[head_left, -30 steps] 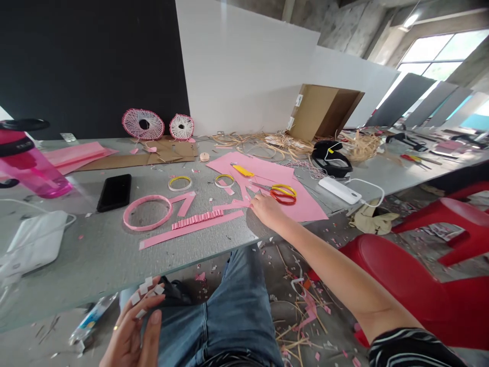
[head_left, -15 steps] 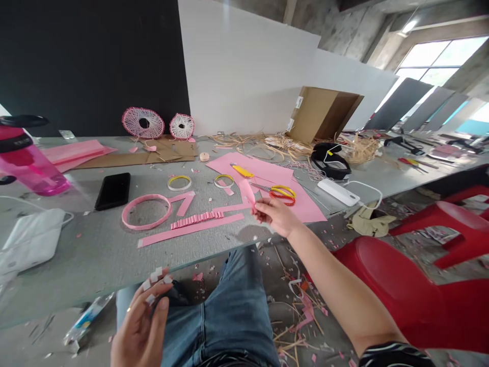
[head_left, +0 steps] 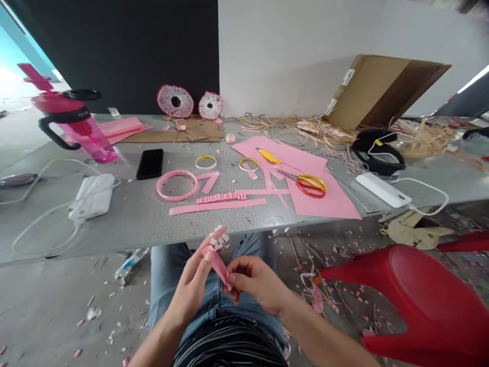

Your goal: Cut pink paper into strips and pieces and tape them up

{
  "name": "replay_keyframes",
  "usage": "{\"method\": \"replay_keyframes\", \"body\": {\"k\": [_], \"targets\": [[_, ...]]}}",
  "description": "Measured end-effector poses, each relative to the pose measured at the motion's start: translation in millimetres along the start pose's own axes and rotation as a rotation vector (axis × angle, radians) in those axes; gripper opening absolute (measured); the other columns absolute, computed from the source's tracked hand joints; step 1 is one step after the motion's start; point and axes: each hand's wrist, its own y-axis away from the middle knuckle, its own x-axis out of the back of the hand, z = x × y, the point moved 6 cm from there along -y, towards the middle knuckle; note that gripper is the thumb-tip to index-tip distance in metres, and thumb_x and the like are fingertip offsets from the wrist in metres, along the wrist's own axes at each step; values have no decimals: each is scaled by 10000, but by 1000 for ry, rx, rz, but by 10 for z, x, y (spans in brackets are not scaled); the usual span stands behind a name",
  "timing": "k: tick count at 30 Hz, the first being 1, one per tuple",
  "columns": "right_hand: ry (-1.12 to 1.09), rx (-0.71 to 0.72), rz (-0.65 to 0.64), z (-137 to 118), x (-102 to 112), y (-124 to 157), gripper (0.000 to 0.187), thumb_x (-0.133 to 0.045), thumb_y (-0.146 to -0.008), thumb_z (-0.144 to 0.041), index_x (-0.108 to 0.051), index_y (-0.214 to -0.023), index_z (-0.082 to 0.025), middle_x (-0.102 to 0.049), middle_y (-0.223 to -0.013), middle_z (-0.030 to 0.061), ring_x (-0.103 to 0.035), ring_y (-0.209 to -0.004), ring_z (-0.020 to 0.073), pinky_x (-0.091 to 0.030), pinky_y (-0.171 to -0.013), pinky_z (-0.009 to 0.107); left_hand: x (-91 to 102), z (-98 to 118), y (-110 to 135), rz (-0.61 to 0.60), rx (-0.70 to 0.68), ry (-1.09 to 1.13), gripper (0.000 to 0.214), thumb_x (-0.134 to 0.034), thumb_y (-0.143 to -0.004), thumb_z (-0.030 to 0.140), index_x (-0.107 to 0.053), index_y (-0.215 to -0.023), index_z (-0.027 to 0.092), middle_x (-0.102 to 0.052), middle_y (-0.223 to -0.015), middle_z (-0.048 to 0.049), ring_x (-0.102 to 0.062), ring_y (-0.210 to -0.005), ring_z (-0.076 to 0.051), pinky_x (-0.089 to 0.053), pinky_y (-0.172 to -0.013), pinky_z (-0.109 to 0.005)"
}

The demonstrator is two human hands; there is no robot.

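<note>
Grip: both hands pinching one short pink strip [head_left: 219, 266], held over the lap in front of the desk [head_left: 145, 224]. Left hand [head_left: 193, 272]: thumb pressed on the strip's upper end, other fingers reaching past it. Right hand [head_left: 255, 283]: thumb and fingers closed on the lower end. White tabs [head_left: 218, 240] sit on the left fingertips; cannot tell whether any touches the strip.

Progress, judged from the pieces as they lie:
- Done: ring [head_left: 178, 198] closed into a full loop, with a bent strip [head_left: 209, 179] just beside it, touching or apart unclear. Pleats [head_left: 220, 198] packed in a tight row.
- Partial: a flat length [head_left: 254, 192] runs right from the pleats; if it is the same piece, folding looks unfinished there.
- Left: long strip [head_left: 217, 207] in front of the pleats lies flat and unfolded. Held strip looks plain, joined to nothing visible. Tabs on the fingers appear unused.

Within reach: scissors [head_left: 312, 185], blades parted slightly, lying on a pink sheet [head_left: 324, 204]; yellow cutter [head_left: 268, 156] behind them. Two tape rolls stand behind the strips. Further back, two threaded discs lean against the dark panel and look complete. Phone [head_left: 150, 164] left of the rolls.
</note>
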Motion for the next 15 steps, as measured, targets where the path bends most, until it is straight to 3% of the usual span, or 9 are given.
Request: {"method": "replay_keyframes", "body": {"k": [3, 5, 10, 12, 15], "targets": [[119, 17, -28, -22, -35, 18, 341, -782, -780, -511, -672, -793, -188, -660, -660, -21, -547, -515, 86, -475, -537, 232, 4, 3, 22, 35, 19, 74, 465, -546, -926, 534, -672, -1307, 298, -658, -1375, -39, -576, -1313, -329, -482, -1104, -488], [337, 87, -9, -113, -31, 58, 263, -706, -861, -446, -684, -803, -191, -638, -639, -18, -542, -526, 101, -464, -534, 242, -16, 15, 28, 32, 62, 154, 461, -557, -918, 532, -692, -1281, 281, -618, -1426, -39, -553, -1338, -333, -469, -1120, -493], [981, 664, 318, -692, -10, 240, 151, -538, -968, -192, -687, -938, -185, -676, -839, 49, -614, -719, 147, -505, -638, 274, -78, 51, 29, 14, 128, 351, 473, -584, -902, 501, -722, -1234, 194, -575, -1471, -76, -493, -1393, -334, -369, -1198, -484], [1113, 831, 330, -839, -80, 261, 173, -505, -989, -149, -674, -1004, -180, -670, -886, 62, -630, -762, 150, -528, -680, 279, -89, 10, 32, 2, 130, 355, 459, -579, -906, 489, -732, -1217, 187, -597, -1446, -81, -467, -1414, -324, -332, -1219, -472], [1292, 929, 260, -922, -207, 203, 177, -508, -1002, -133, -667, -1070, -169, -673, -925, 76, -647, -833, 166, -548, -747, 298, -54, -110, 56, 19, 120, 269, 456, -588, -903, 488, -726, -1230, 202, -595, -1447, -73, -421, -1448, -317, -252, -1252, -479]]}}
